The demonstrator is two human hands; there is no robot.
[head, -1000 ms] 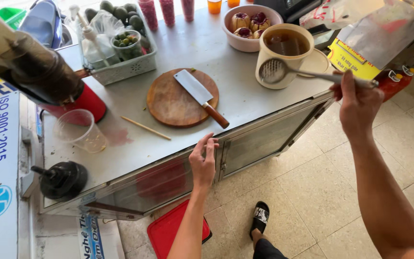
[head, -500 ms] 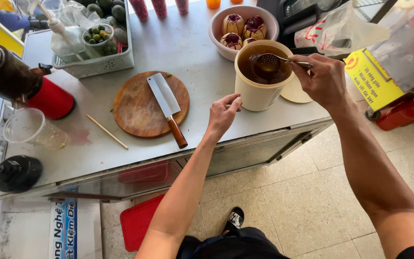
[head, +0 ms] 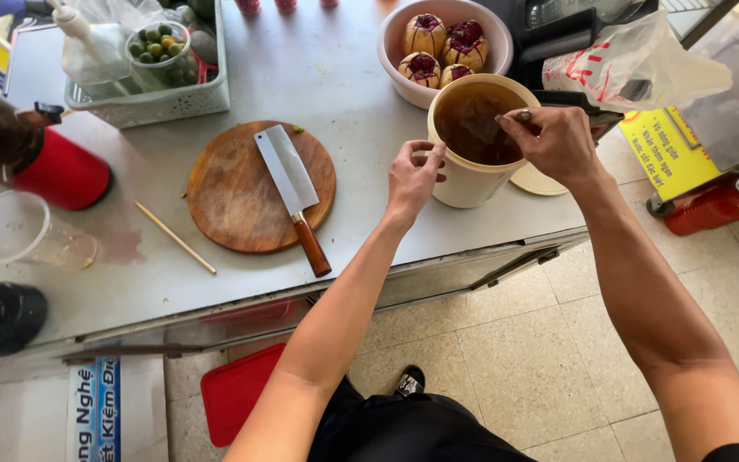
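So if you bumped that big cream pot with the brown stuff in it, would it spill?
Probably it would slosh. The cream pot looks nearly full of brown liquid, so it is likely heavy and hard to slide. It seems wide and squat, so tipping looks unlikely, and the left hand is at its rim.

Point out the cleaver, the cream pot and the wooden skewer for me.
cleaver [head: 284, 169], head view, middle of the blade.
cream pot [head: 464, 186], head view, outer wall.
wooden skewer [head: 174, 237], head view, mid-length.

Pot [head: 469, 162] sits between both hands; bowl [head: 404, 43] behind it; board [head: 233, 192] with knife [head: 288, 184] left of the left hand [head: 414, 175].
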